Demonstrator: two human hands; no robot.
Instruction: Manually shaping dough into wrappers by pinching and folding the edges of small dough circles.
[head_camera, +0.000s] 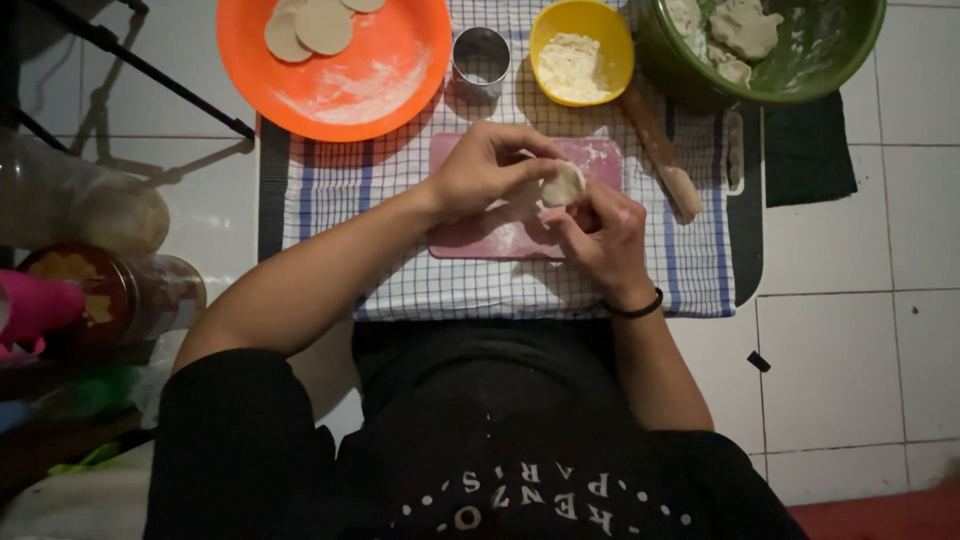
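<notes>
Both hands are on one small dough piece (563, 184) over the pink board (470, 240): left hand (485, 170) pinching its edge, right hand (600, 235) closed under it, so looks like the shaping step. Next it probably needs flattening; finished rounds sit far left on the orange plate (380, 90), flour bowl (582, 50) beyond.

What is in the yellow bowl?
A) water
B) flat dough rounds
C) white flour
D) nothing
C: the yellow bowl holds a heap of white flour, while the flat dough rounds lie on the orange plate.
</notes>
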